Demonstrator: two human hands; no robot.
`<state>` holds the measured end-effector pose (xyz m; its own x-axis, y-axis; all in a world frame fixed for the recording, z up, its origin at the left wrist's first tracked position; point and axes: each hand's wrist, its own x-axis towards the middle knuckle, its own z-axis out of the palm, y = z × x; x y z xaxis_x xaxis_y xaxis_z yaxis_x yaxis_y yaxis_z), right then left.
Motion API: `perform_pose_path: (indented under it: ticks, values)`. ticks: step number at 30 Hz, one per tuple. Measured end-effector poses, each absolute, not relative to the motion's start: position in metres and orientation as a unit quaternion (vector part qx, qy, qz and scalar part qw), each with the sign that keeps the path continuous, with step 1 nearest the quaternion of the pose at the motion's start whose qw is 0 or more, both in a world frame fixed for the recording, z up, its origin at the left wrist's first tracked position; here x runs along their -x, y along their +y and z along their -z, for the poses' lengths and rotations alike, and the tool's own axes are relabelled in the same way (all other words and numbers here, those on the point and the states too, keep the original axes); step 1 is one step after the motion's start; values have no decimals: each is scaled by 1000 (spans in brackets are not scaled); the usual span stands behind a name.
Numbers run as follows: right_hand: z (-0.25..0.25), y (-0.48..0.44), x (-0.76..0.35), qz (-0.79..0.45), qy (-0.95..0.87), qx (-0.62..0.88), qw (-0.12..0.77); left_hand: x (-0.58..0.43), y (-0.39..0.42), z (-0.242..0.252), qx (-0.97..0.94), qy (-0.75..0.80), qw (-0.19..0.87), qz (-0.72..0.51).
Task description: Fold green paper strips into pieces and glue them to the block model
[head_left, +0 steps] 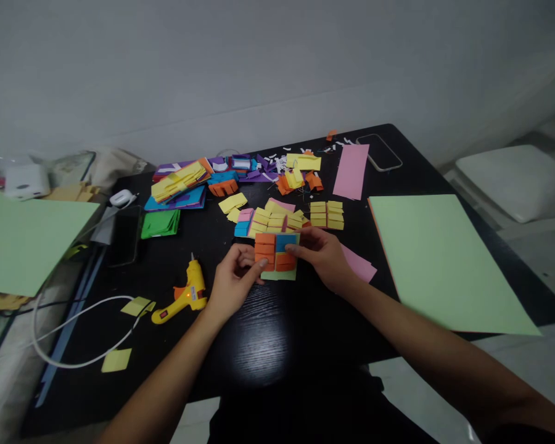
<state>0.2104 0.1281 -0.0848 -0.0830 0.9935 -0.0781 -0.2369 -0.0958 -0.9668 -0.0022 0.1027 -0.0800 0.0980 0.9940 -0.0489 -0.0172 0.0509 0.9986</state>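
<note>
A small square paper piece (276, 254), light green with orange and blue folded strips glued on it, lies on the black table (268, 345) in front of me. My left hand (234, 279) pinches its left edge, thumb and fingers closed on it. My right hand (321, 253) holds its right side, a fingertip pressing on the orange and blue strips. Just beyond lie several similar pieces with yellow, pink and blue strips (277, 219).
A yellow glue gun (185, 295) with a white cable lies left of my hands. Large green sheets lie at right (444, 259) and far left (23, 237). Pink paper (351, 171), a phone (379, 152), coloured paper stacks (180, 182) and scraps fill the back.
</note>
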Motion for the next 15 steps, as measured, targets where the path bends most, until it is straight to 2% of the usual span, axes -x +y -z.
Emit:
perform_pose_path:
  ticks: [6, 12, 15]
  values:
    - [87, 128, -209, -650, -416, 404, 491, 8, 106, 88, -510, 525, 459, -504]
    - [88, 128, -213, -590, -474, 433, 490, 15, 108, 75, -594, 532, 297, -525]
    - [87, 127, -213, -587, -506, 436, 457, 17, 108, 69, -653, 498, 286, -494]
